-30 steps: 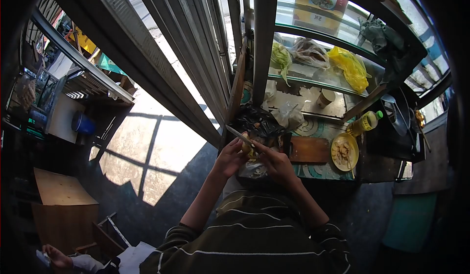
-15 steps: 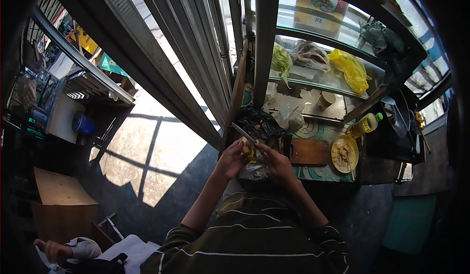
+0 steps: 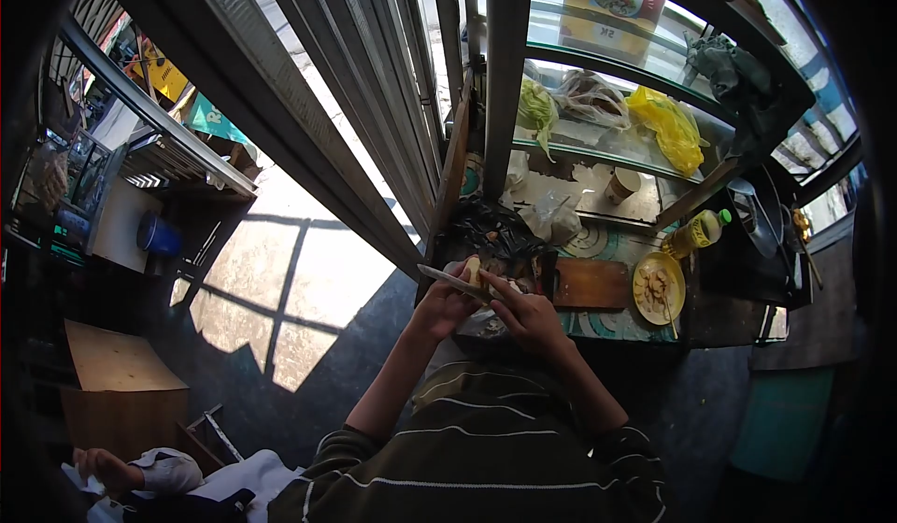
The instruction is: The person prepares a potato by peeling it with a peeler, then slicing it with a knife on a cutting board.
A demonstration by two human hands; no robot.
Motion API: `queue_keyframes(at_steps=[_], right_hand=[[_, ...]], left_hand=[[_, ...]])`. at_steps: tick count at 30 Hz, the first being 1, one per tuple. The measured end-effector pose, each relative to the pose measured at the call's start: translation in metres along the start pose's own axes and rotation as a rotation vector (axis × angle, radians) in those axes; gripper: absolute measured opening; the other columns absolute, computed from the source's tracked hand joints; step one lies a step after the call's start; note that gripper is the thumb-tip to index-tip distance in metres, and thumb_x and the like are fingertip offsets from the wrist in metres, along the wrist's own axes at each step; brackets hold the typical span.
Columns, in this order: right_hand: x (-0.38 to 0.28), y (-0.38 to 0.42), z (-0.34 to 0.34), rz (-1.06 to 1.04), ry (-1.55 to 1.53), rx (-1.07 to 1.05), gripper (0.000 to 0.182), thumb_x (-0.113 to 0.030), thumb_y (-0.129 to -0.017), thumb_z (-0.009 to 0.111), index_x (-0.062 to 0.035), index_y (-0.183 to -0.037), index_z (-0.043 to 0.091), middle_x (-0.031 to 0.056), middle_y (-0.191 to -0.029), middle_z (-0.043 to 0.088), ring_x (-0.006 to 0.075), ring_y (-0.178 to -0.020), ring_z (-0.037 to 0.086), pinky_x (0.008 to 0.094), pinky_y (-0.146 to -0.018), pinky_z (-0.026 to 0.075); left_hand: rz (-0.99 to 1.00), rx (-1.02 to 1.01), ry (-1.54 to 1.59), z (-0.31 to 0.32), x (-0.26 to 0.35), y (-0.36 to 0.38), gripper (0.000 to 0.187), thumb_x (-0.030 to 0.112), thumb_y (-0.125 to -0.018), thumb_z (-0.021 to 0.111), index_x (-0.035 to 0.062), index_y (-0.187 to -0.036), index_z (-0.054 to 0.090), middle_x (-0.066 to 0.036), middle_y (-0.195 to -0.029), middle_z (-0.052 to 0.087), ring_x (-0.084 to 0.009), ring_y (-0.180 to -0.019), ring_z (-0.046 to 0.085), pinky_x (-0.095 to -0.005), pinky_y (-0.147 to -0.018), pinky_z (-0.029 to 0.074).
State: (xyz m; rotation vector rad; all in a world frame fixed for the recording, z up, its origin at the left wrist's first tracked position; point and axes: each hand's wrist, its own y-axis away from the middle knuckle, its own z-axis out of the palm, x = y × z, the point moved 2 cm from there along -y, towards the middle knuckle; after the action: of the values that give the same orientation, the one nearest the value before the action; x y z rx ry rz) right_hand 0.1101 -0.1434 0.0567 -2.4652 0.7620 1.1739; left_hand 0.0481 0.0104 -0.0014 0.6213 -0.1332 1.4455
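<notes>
My right hand (image 3: 531,318) is closed round a knife (image 3: 447,279), its blade pointing left across my left hand (image 3: 443,308). Pinched in the left fingers is a pale yellow vegetable (image 3: 474,271), a small oblong piece whose exact kind I cannot tell. The right fingertips and the blade's base are right at this piece. Just below the hands lies clear plastic (image 3: 481,325). A crumpled black plastic bag (image 3: 486,229) is spread behind them on the worktop.
Right of my hands lie a wooden cutting board (image 3: 591,284), a yellow plate (image 3: 660,288) of cut pieces and an oil bottle (image 3: 696,233). A glass case holds cabbage (image 3: 537,112) and a yellow bag (image 3: 665,131). Another person's hand (image 3: 107,470) shows at lower left.
The knife has swung from pointing up and left to lying nearly level across my left hand. The vegetable is turned more upright. At lower left the other person's hand has shifted.
</notes>
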Motion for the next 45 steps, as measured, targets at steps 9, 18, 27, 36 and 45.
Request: queue_keyframes(at_steps=[9, 18, 27, 36, 45], right_hand=[[0.011, 0.004, 0.012, -0.107, 0.050, 0.081, 0.048, -0.024, -0.083, 0.049, -0.0298, -0.129, 0.036, 0.0140, -0.078, 0.060, 0.0318, -0.064, 0.058, 0.0384, -0.058, 0.046], [0.000, 0.008, 0.004, -0.109, -0.011, 0.126, 0.050, -0.016, -0.082, 0.051, -0.0220, -0.129, 0.039, 0.0144, -0.071, 0.058, 0.0292, -0.059, 0.057, 0.0346, -0.057, 0.044], [-0.004, 0.009, -0.011, -0.206, 0.146, 0.072, 0.052, -0.015, -0.079, 0.054, -0.0205, -0.128, 0.040, 0.0106, -0.065, 0.056, 0.0268, -0.055, 0.056, 0.0350, -0.052, 0.043], [0.001, 0.012, 0.010, -0.161, 0.140, 0.197, 0.048, -0.017, -0.081, 0.052, -0.0260, -0.127, 0.041, 0.0083, -0.073, 0.060, 0.0262, -0.056, 0.059, 0.0349, -0.048, 0.045], [-0.004, 0.010, -0.001, -0.244, 0.158, 0.170, 0.048, -0.008, -0.078, 0.054, -0.0205, -0.124, 0.046, 0.0079, -0.058, 0.052, 0.0229, -0.046, 0.053, 0.0325, -0.044, 0.042]], left_hand=[[0.063, -0.050, -0.136, 0.007, 0.005, 0.008, 0.040, 0.021, -0.089, 0.046, 0.0103, -0.126, 0.035, -0.008, -0.110, 0.051, -0.0181, -0.101, 0.052, -0.0308, -0.088, 0.043], [0.042, 0.013, -0.213, 0.030, 0.008, 0.012, 0.046, 0.024, -0.091, 0.042, 0.0078, -0.132, 0.028, -0.011, -0.113, 0.051, -0.0185, -0.101, 0.052, -0.0320, -0.087, 0.044], [0.018, -0.015, -0.208, 0.027, 0.006, 0.016, 0.043, 0.021, -0.091, 0.044, 0.0064, -0.130, 0.032, -0.010, -0.109, 0.053, -0.0173, -0.099, 0.053, -0.0303, -0.085, 0.045], [0.028, 0.027, -0.264, 0.031, 0.007, 0.020, 0.043, 0.023, -0.091, 0.044, 0.0126, -0.131, 0.031, -0.007, -0.108, 0.053, -0.0148, -0.093, 0.055, -0.0277, -0.075, 0.048], [-0.009, 0.037, -0.285, 0.030, 0.009, 0.024, 0.042, 0.021, -0.090, 0.043, 0.0132, -0.130, 0.032, -0.005, -0.107, 0.053, -0.0140, -0.089, 0.056, -0.0283, -0.072, 0.049]])
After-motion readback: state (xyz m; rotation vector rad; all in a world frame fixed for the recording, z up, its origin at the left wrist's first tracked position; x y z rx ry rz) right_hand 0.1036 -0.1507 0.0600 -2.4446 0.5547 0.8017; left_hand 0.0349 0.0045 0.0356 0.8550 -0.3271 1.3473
